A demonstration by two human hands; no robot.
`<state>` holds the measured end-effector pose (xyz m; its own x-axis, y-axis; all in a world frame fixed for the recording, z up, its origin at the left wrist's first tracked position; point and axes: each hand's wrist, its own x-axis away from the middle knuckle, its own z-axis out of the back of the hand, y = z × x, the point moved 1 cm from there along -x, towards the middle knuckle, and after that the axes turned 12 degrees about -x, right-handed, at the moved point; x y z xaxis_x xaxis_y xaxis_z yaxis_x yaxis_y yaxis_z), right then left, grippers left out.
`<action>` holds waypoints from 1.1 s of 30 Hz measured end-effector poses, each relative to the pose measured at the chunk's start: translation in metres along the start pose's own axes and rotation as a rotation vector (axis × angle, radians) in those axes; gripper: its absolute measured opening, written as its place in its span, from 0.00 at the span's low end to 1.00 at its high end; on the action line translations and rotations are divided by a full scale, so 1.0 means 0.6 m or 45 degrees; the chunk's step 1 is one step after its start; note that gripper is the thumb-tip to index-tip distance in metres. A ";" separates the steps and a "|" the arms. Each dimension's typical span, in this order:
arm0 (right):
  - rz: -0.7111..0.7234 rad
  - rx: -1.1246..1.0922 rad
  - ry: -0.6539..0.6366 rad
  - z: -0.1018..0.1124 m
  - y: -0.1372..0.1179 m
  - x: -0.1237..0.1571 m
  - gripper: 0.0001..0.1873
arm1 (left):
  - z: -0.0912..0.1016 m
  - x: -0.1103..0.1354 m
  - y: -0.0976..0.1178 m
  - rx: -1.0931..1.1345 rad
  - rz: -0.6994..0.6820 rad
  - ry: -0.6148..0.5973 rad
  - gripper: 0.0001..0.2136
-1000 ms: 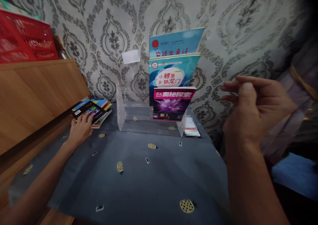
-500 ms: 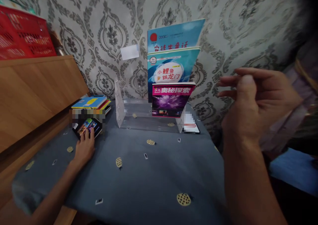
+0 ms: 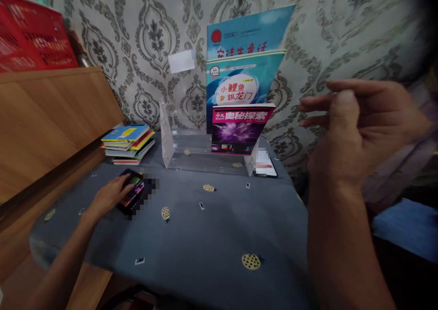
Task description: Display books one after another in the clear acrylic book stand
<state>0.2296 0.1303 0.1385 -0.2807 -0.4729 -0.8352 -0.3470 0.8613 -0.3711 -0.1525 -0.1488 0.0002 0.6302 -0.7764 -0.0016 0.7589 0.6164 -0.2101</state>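
My left hand (image 3: 107,193) is closed on the left edge of a dark-covered book (image 3: 136,188) with colourful pictures, low over the table's left side. Part of that book is blurred out. My right hand (image 3: 366,118) is raised at the right, fingers a little bent and apart, holding nothing. Between them stands a clear acrylic book rack (image 3: 167,141). Three books lean in its tiers on the right: a purple book (image 3: 239,130) in front, a teal book (image 3: 267,75) behind it and a blue book (image 3: 253,29) at the back.
A stack of several books (image 3: 126,148) lies at the table's back left. Beside the rack's right end is a phone-like flat object (image 3: 267,166), partly blurred. The blue-grey tablecloth (image 3: 191,237) has a pineapple print. A red basket (image 3: 37,36) sits on a wooden cabinet (image 3: 51,123).
My left hand has drawn the dark book away from the stack, toward me and slightly right, turning it. The view has tilted down a little. My right hand stays raised.
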 end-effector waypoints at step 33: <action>-0.343 0.607 -1.739 0.012 0.049 0.335 0.17 | -0.038 -0.055 0.333 0.287 -1.133 0.317 0.24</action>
<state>0.1693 0.0620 -0.0432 0.8817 -0.3201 -0.3466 0.1466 0.8841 -0.4437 -0.0254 -0.0029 -0.0639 -0.2274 -0.9628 -0.1457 0.9738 -0.2237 -0.0414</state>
